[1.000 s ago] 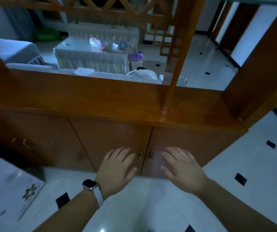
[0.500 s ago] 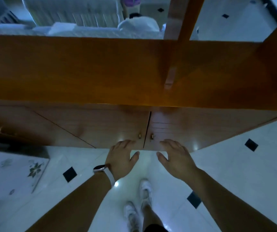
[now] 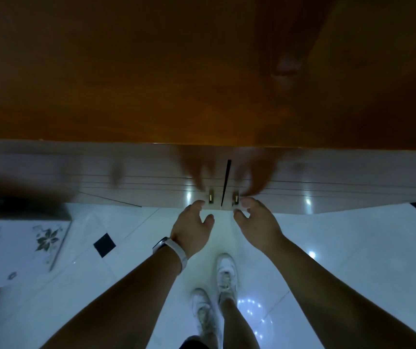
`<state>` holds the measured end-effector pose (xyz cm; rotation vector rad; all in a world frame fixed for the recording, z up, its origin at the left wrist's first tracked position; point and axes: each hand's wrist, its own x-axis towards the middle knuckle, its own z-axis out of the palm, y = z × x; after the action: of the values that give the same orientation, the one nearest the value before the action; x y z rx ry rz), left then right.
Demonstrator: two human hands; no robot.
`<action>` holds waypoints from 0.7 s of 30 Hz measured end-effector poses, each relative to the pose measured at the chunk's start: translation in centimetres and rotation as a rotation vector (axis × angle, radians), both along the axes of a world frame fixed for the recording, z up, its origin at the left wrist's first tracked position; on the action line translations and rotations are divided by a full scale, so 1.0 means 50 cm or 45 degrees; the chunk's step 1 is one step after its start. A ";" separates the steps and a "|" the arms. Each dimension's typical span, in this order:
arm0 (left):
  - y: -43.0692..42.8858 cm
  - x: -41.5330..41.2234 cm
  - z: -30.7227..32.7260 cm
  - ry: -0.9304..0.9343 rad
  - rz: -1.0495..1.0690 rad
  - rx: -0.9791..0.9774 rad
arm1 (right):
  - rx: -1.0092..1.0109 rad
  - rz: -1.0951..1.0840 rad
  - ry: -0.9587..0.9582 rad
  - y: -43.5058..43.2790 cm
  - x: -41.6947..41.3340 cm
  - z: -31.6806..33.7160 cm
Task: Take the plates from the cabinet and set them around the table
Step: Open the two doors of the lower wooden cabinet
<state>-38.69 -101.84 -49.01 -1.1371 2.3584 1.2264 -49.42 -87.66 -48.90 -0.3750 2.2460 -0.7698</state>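
**Hands at the cabinet knobs, doors not yet drawn open**

The person bends over the wooden cabinet (image 3: 151, 71), whose broad brown top fills everything beyond the hands. Below that top run its two glossy doors (image 3: 327, 182), which reflect the hands, and a thin dark slit (image 3: 225, 182) shows between them. No plates can be seen; I take it they sit behind those doors. This looks like the very first step, opening the cabinet.

The left hand (image 3: 193, 227) and right hand (image 3: 258, 226) are close together but apart, fingers loosely curled, each holding nothing. The left fingertips hover just beside the left brass knob (image 3: 211, 197). The right ones are at the right brass knob (image 3: 236, 197), and I cannot tell whether they touch it. The next move probably calls for a pinch on each small knob and an outward pull, with a step back to give the doors room.

Under the arms spreads a shiny white tiled floor (image 3: 353, 248). To the left of the left hand lies a white surface with a flower pattern (image 3: 13, 248). White sneakers (image 3: 225, 270) stand below the hands, a black diamond inset (image 3: 104, 245) lies left of the left wrist, and that wrist wears a watch (image 3: 163, 245).
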 end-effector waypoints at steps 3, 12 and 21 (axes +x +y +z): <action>0.005 -0.016 -0.029 0.015 -0.033 -0.004 | -0.046 -0.009 -0.013 -0.010 0.000 -0.036; 0.043 -0.027 -0.070 0.253 0.271 0.038 | -0.218 -0.146 0.060 -0.013 0.019 -0.074; 0.056 -0.010 -0.073 0.342 0.236 -0.077 | -0.262 -0.199 0.136 -0.010 0.042 -0.070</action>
<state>-39.22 -99.06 -52.65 -1.3091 2.5441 1.4611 -47.30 -88.15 -52.42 -0.3472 2.3221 -1.0915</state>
